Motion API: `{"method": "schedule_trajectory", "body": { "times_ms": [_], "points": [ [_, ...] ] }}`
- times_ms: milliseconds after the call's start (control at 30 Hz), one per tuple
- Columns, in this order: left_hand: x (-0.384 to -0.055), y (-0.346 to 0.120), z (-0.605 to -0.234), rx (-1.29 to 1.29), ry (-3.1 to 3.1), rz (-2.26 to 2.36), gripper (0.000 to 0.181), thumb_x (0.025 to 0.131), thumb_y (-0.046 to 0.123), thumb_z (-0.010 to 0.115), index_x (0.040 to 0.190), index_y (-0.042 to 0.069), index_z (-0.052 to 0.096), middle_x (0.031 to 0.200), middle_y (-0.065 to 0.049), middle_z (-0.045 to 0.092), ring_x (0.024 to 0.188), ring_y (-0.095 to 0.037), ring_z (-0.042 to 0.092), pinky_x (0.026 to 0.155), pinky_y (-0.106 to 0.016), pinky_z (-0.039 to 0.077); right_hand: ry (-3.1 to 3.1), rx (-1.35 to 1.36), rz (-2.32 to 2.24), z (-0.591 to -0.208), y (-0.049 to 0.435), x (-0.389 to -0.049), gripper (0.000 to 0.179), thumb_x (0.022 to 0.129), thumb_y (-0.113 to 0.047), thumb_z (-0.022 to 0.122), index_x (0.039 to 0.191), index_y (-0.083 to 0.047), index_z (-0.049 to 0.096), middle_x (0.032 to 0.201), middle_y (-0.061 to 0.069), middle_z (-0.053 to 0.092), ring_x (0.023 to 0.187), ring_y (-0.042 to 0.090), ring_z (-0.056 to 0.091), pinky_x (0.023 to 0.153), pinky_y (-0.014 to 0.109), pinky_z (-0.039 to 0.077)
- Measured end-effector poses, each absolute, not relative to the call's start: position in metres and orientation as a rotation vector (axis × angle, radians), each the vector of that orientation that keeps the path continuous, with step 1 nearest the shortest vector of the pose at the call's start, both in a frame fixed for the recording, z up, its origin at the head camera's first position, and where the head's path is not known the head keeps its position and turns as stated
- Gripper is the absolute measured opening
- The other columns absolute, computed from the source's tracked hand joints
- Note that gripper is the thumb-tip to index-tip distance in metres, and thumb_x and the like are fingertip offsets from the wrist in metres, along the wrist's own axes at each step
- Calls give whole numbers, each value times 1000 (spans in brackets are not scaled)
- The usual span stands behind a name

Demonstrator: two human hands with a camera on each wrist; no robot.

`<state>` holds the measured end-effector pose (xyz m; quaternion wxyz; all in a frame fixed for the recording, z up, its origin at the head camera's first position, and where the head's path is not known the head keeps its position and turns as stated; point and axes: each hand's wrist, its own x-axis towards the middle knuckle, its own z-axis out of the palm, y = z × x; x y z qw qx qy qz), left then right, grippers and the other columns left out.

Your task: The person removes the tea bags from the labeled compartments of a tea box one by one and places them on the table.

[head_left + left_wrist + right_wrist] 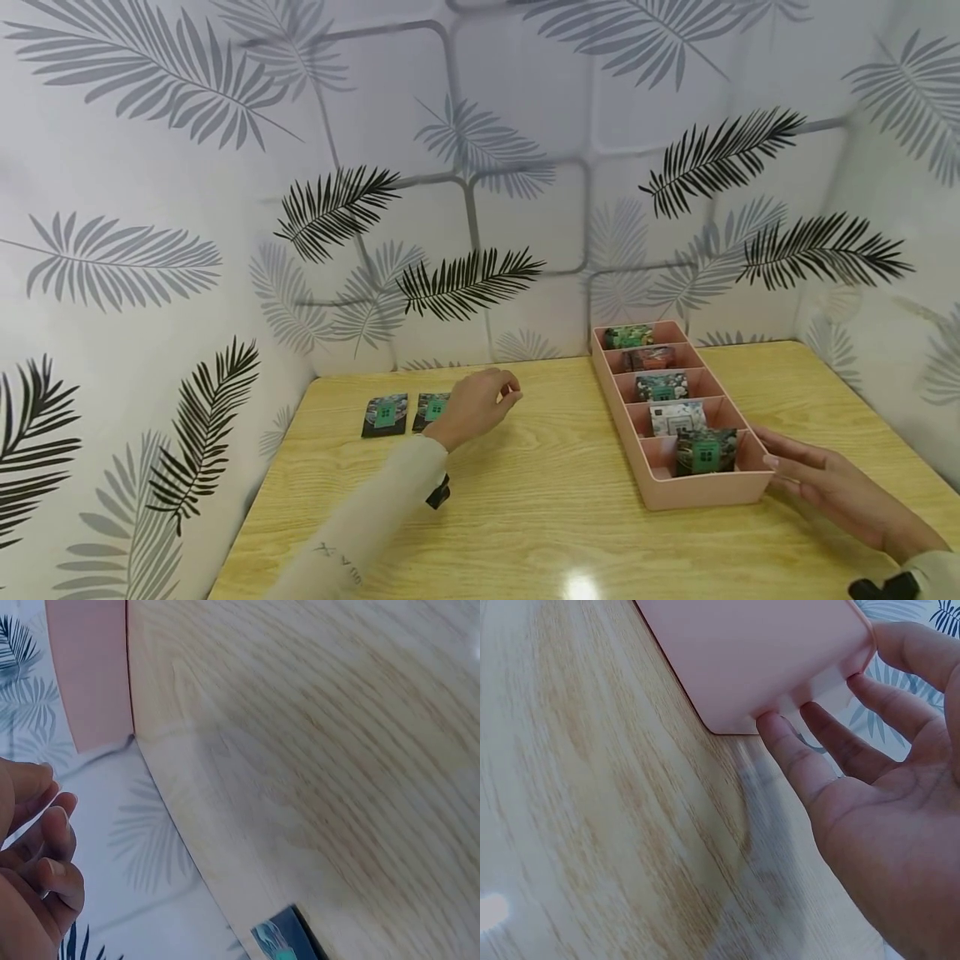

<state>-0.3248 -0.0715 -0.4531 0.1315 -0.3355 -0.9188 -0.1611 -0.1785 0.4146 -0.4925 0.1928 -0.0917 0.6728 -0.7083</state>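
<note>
Right hand [832, 483]: near right, fingers extended, touching the pink box [705, 492].
Pink box: one, right; five compartments, five upright packets [706, 457], one each.
Left hand [474, 404]: left, loosely curled, empty.
Flat packets [386, 415]: two, far left on bench [555, 467].

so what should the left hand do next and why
Perhaps move the left hand to the dark packet in the nearest compartment of the pink box: that hand looks empty, the right hand touches the box, and two similar packets lie side by side on the table.
</note>
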Motion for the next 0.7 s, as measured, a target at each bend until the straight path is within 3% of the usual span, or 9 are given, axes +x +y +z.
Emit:
{"method": "schedule_trajectory", "body": {
  "times_ms": [700],
  "points": [
    [-299,-9,-429,-1216,-2556,-572,13,96,34,57,100,25,66,86,17,59,74,0,55,64,-18,43,1831,-299,-2028,-492,415,-178,53,105,-11,33,151,-1,7,134,-28,45,120,-7,45,94,23,44]
  ]
}}
